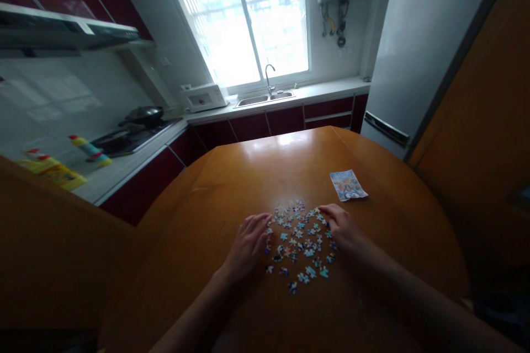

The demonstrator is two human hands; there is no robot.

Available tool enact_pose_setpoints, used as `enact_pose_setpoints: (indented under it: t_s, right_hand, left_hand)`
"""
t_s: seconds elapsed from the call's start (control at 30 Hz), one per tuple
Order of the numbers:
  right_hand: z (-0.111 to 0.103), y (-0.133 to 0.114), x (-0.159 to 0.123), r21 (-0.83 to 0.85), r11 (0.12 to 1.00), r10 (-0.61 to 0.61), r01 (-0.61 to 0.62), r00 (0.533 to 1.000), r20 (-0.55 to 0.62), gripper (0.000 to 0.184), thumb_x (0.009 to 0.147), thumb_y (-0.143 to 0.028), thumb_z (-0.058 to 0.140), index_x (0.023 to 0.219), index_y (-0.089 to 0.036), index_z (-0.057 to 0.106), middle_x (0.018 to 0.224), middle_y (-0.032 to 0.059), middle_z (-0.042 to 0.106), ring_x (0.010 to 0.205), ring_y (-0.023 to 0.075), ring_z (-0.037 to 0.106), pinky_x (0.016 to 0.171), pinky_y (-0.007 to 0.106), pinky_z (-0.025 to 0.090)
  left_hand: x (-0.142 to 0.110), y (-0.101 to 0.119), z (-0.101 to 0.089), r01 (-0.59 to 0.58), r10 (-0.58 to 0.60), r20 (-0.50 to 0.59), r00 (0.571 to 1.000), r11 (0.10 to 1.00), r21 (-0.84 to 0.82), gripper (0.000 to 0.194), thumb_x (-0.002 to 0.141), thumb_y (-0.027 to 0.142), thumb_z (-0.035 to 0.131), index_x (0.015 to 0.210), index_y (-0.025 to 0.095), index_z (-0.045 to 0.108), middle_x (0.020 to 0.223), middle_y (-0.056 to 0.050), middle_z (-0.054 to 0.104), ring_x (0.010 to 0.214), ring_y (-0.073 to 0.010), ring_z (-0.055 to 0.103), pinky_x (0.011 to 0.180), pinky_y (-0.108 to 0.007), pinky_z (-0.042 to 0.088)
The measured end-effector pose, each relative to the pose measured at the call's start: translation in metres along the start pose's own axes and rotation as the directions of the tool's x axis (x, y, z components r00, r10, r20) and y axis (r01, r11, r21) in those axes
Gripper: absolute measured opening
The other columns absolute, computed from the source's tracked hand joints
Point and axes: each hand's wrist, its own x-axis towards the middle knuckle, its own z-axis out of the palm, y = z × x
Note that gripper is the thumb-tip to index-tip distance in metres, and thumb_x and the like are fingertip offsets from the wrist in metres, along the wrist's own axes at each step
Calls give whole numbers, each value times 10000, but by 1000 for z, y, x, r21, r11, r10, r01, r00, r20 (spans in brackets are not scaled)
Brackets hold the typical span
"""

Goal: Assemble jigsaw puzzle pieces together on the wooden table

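Note:
Loose jigsaw puzzle pieces (298, 234) lie spread in a rough patch on the wooden table (232, 176). Most are pale blue, white or dark blue. At the patch's left edge rests my left hand (250, 240), its fingers stretched out beside the nearest pieces. Across from it, my right hand (342, 226) is at the upper right edge, fingers extended toward the pieces there. Neither hand visibly holds a piece. Beyond my right hand lies a small printed picture sheet (348, 185), slightly creased.
Behind the table runs a counter with a sink (265, 99), a faucet (269, 80) and a white microwave (204, 97). A wok (144, 115) sits on the stove at left, near bottles (90, 150). A fridge (418, 38) stands at right.

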Motion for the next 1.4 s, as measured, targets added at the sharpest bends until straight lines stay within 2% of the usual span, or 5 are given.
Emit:
enact_pose_setpoints:
  t_s: [0.43, 0.67, 1.03, 1.23, 1.4]
  right_hand:
    - [9, 29, 0, -237, 968, -69, 75, 997, 35, 499, 994, -298, 352, 1419, -95, 516, 1514, 163, 455, 1443, 247, 358, 1207, 454, 272]
    - [38, 17, 28, -450, 881, 8, 148, 945, 327, 702, 1007, -516, 307, 1544, -65, 320, 1622, 159, 243, 1520, 275, 161, 1234, 476, 119]
    - [57, 8, -9, -487, 848, 11, 211, 910, 414, 951, 948, -722, 168, 1568, -1, 143, 1639, 169, 34, 1528, 285, -15, 1242, 468, 1]
    - [44, 16, 44, -390, 890, -38, 235, 891, 452, 837, 996, -632, 151, 1574, -27, 159, 1642, 172, 82, 1531, 274, 31, 1242, 471, 44]
    - [33, 24, 80, -242, 853, -238, 462, 757, 608, 655, 1027, -521, 284, 1582, -177, 231, 1643, 87, 174, 1528, 234, 118, 1243, 460, 97]
  left_hand:
    - [24, -8, 8, 45, -38, 125, 991, 997, -57, 516, 1049, 427, 317, 1507, 208, 406, 1606, -94, 315, 1506, -247, 247, 1222, -484, 280]
    - [56, -25, 32, -7, 7, 249, 968, 1000, -2, 589, 1022, 541, 331, 1528, 242, 374, 1631, -69, 245, 1525, -245, 184, 1246, -487, 186]
    - [23, -7, 29, -80, 75, 420, 904, 997, -5, 729, 1005, 620, 261, 1597, 261, 30, 1656, -34, 30, 1543, -232, 34, 1261, -453, 81]
    - [50, -15, 26, -66, 66, 401, 914, 998, -15, 700, 1016, 599, 239, 1598, 247, 74, 1657, -40, 58, 1543, -227, 47, 1261, -445, 83]
    - [74, -12, 31, -195, 203, 421, 884, 979, -62, 685, 1005, 605, 312, 1590, 299, 127, 1655, -31, 93, 1539, -245, 83, 1255, -455, 117]
